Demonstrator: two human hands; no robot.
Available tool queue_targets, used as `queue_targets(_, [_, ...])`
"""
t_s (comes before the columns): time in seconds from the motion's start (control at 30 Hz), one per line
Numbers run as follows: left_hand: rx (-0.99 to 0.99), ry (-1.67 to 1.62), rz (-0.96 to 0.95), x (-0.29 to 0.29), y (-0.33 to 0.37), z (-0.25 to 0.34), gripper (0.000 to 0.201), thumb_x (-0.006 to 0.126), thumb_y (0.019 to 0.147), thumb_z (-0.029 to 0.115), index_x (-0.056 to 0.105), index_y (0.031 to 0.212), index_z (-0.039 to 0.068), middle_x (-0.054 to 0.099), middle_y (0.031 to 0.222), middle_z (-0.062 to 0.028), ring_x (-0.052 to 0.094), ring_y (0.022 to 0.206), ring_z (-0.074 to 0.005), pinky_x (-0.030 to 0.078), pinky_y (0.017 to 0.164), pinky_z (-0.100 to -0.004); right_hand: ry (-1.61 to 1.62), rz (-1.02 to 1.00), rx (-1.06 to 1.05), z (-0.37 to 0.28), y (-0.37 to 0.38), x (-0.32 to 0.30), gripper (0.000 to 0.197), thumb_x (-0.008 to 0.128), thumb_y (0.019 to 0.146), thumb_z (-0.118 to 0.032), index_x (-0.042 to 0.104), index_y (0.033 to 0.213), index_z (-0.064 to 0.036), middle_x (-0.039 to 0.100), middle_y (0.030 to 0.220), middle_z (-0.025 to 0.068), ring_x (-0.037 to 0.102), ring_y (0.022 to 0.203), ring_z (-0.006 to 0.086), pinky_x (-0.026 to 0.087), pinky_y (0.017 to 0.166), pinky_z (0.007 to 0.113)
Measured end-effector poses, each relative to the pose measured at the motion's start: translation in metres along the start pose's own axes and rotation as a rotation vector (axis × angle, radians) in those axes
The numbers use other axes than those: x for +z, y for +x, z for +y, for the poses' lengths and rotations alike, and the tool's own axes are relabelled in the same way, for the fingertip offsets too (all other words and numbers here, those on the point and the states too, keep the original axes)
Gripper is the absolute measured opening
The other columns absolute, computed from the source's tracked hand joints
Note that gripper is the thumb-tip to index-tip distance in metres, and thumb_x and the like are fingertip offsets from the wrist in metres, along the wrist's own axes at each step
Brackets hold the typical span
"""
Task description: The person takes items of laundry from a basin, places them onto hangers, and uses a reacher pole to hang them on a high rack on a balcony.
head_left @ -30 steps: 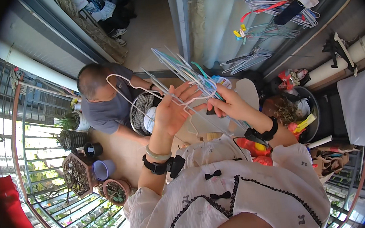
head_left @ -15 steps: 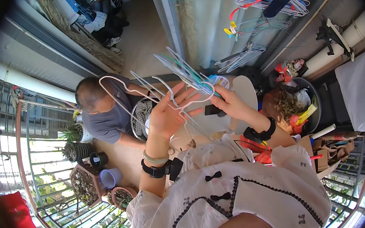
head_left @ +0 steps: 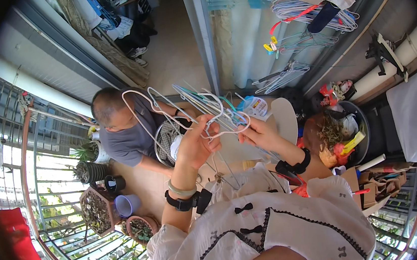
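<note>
Several wire clothes hangers [head_left: 192, 98], white, blue and green, fan out in front of me between my two hands. My left hand [head_left: 196, 146] has its fingers curled around hanger wires near their hooks. A thicker white hanger [head_left: 135, 113] reaches out to the left past that hand. On the other side, my right hand [head_left: 264, 136] pinches the bundle at its right end, thumb and fingers closed on the wires. Some wires run down toward my lap, and exactly which hangers each hand grips is partly hidden by overlap.
A person in a grey shirt [head_left: 130, 138] crouches at the left beside a metal-rimmed basin of cloth. Potted plants and a purple pot [head_left: 126, 204] line the railing. More hangers [head_left: 302, 11] hang upper right, above a bin [head_left: 362, 119] and a cardboard box [head_left: 348, 181].
My left hand has closed its spread fingers around hanger wires. The hangers have tilted and drawn together; my right hand has shifted slightly down and still grips them.
</note>
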State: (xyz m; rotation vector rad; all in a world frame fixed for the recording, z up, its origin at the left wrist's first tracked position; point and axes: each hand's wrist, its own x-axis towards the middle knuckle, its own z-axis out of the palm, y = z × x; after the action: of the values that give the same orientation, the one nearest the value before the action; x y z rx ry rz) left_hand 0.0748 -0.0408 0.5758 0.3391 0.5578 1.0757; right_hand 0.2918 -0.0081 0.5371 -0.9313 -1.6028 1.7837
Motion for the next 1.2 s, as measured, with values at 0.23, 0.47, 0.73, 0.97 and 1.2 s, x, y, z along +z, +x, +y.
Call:
queue_targets(0.23, [0.168,0.204,0.050,0.014,-0.003,-0.013,0.021,0.047,0.096,0.027,0.051,0.097,0.006,0.058,0.072,-0.0046,0.058,0.059,-0.0177,0.047,0.055,-0.0268,0.118,0.002,0.032,0.000,0.008,0.022,0.020,0.043,0.096,-0.016,0.047,0.110,-0.0029,0.057,0.073,0.0037,0.044,0.045,0.0057,0.033,0.039,0.020])
queue_targets(0.47, [0.183,0.426,0.132,0.025,-0.007,-0.037,0.028,0.039,0.098,0.032,0.048,0.095,0.006,0.052,0.060,-0.0084,0.051,0.052,-0.0175,0.041,0.048,-0.0273,0.219,0.117,-0.025,0.014,0.029,0.014,0.021,0.042,0.098,-0.020,0.047,0.108,-0.0026,0.056,0.075,0.0057,0.040,0.045,0.0046,0.030,0.038,0.019])
queue_targets(0.73, [0.385,0.101,0.062,0.007,-0.043,0.012,0.024,0.040,0.097,0.028,0.047,0.092,0.006,0.037,0.052,0.0000,0.030,0.039,-0.0097,0.027,0.041,-0.0238,0.339,0.334,-0.054,0.018,-0.013,-0.034,0.022,0.044,0.097,-0.023,0.052,0.105,-0.0044,0.053,0.072,0.0024,0.037,0.048,0.0038,0.027,0.042,0.017])
queue_targets(0.97, [0.527,0.019,0.129,-0.045,-0.087,0.023,0.025,0.037,0.099,0.026,0.050,0.094,0.005,0.029,0.052,0.0015,0.020,0.037,-0.0075,0.019,0.037,-0.0229,0.582,0.644,-0.031,0.004,-0.105,-0.101,0.030,0.043,0.097,-0.022,0.049,0.120,-0.0033,0.044,0.071,-0.0018,0.033,0.050,0.0040,0.026,0.043,0.018])
queue_targets(1.2, [0.567,-0.072,0.288,-0.061,-0.102,0.012,0.022,0.030,0.099,0.019,0.046,0.100,0.004,0.029,0.052,-0.0008,0.021,0.036,-0.0100,0.023,0.037,-0.0243,0.650,0.765,0.042,0.076,-0.111,-0.209,0.020,0.045,0.096,-0.019,0.049,0.111,-0.0059,0.041,0.069,-0.0026,0.035,0.051,0.0045,0.028,0.043,0.019])
